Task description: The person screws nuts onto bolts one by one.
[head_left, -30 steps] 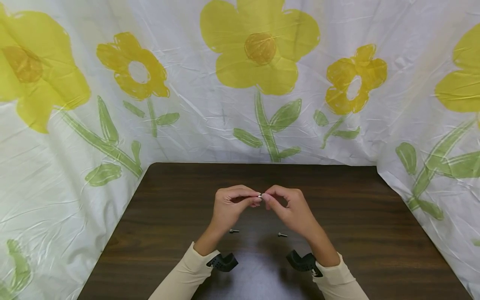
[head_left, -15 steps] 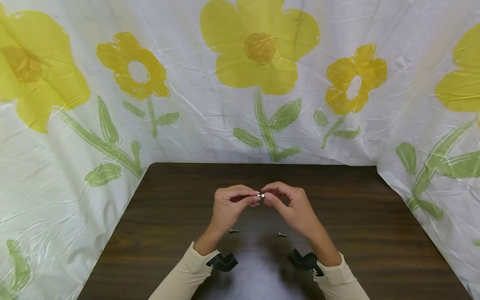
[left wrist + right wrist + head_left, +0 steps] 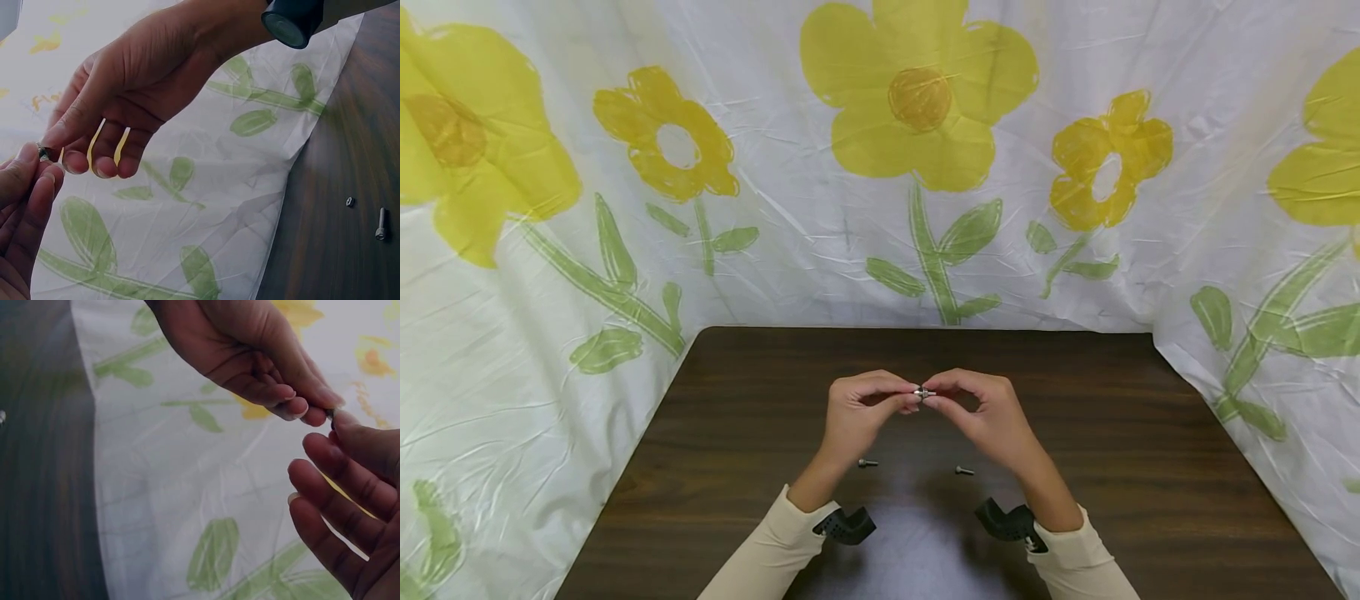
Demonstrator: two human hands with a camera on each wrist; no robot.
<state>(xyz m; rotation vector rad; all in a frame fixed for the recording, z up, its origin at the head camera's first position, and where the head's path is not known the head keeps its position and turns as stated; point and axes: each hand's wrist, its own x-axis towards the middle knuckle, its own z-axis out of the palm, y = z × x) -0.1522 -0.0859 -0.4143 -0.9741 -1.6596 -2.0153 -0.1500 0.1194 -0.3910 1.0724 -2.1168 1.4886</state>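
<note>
From my head view I see the left hand (image 3: 856, 410) and the right hand (image 3: 988, 417) meeting in mid-air above the dark wooden tabletop (image 3: 737, 467), fingertip to fingertip. Between them sits the small metal piece (image 3: 925, 392), lying roughly level; it looks like a bolt with a wider ring partway along it, though the fingertips cover much of it. On the left I have thumb and forefinger pinching one end; on the right, thumb and forefinger pinch it too, one above and one below. My right wrist view shows the right hand's other fingers spread apart, clear of the piece, and the left hand's other fingers curled in toward the palm.

Nearer the person, two loose bolts lie on the wood, well apart: the left bolt (image 3: 868, 462) below the left hand and the right bolt (image 3: 965, 471) below the right. In my left wrist view a nut (image 3: 350, 202) lies near one bolt, not touching it; I cannot tell which of the two that is.

A dark camera mount hangs inside each wrist, next to cream sleeves. Behind stands a white curtain (image 3: 820, 250) printed with yellow flowers.
</note>
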